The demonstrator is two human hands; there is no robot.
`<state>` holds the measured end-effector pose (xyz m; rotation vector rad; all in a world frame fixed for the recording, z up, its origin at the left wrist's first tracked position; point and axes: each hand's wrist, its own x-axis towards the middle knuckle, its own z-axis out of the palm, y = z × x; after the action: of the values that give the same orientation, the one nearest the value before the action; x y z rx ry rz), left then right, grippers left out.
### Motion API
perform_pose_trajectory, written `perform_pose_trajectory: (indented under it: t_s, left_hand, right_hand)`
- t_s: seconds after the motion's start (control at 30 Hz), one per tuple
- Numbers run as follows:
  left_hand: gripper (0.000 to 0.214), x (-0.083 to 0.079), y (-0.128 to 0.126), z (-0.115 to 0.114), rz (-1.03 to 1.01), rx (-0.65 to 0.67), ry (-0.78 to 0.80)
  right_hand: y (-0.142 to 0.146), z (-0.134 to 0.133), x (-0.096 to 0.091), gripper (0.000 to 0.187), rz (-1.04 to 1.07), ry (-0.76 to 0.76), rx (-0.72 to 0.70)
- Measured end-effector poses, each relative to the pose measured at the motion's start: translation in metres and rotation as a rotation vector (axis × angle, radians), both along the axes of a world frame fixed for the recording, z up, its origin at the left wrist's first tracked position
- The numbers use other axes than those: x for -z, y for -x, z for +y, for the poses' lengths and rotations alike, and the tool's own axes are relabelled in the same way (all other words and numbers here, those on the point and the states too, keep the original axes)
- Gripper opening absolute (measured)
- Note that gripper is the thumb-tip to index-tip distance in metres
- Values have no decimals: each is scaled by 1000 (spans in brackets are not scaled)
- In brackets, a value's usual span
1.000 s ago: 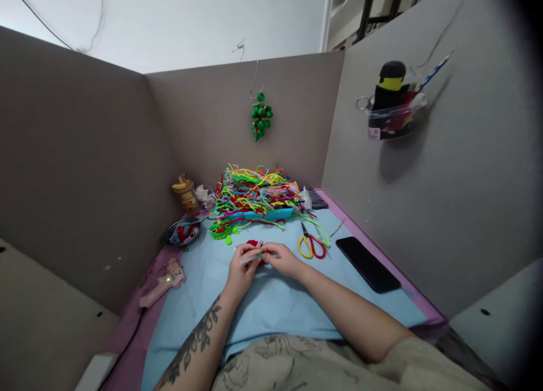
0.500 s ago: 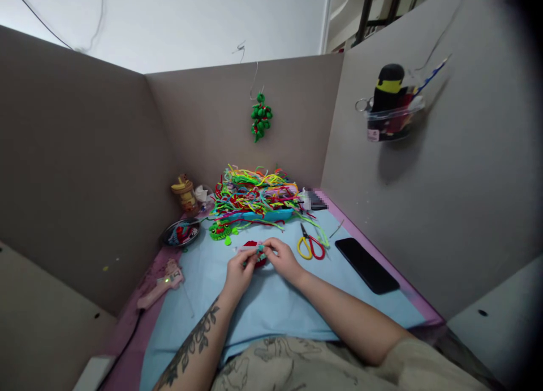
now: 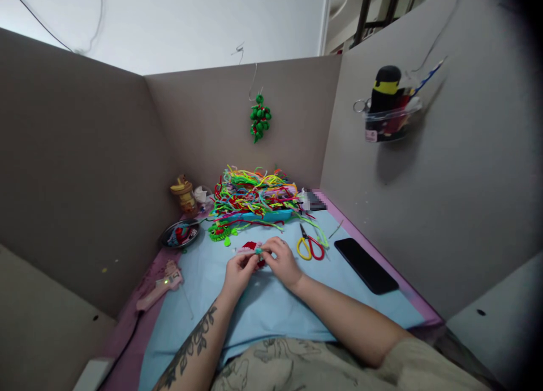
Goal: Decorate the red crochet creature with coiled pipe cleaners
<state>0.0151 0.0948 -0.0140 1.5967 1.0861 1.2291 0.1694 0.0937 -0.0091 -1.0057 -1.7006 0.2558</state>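
Observation:
My left hand (image 3: 238, 271) and my right hand (image 3: 283, 261) meet over the light blue mat (image 3: 263, 306) in the middle of the desk. Both pinch a small red and pink pipe-cleaner piece (image 3: 253, 249) with a bit of teal at the fingertips. The fingers of each hand are curled closed round it. Just beyond lies a small green pipe-cleaner figure (image 3: 220, 232), and behind that a big heap of coloured pipe cleaners (image 3: 254, 196) on a blue tray.
Yellow and red scissors (image 3: 309, 246) and a black phone (image 3: 365, 257) lie to the right. A pink glue gun (image 3: 160, 284), a dark bowl (image 3: 180, 233) and a small yellow jar (image 3: 184, 193) sit at the left. Grey partition walls enclose the desk; a green ornament (image 3: 259, 117) hangs at the back.
Both hands have kept working the small piece, turning it slightly between the fingers. The white stick seen in the left hand earlier no longer shows.

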Motion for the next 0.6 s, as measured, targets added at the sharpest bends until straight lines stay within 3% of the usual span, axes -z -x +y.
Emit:
perform_pose_trajectory:
  t_s: [0.3,0.6]
  left_hand:
    - [22,-4,0,-1,-7,7,33]
    - [26,-3,1,3,29,-37,-15]
  right_hand:
    - [1,3,7,14,81,-37,-76]
    - [4,-2,4,17,-71,-182,-45]
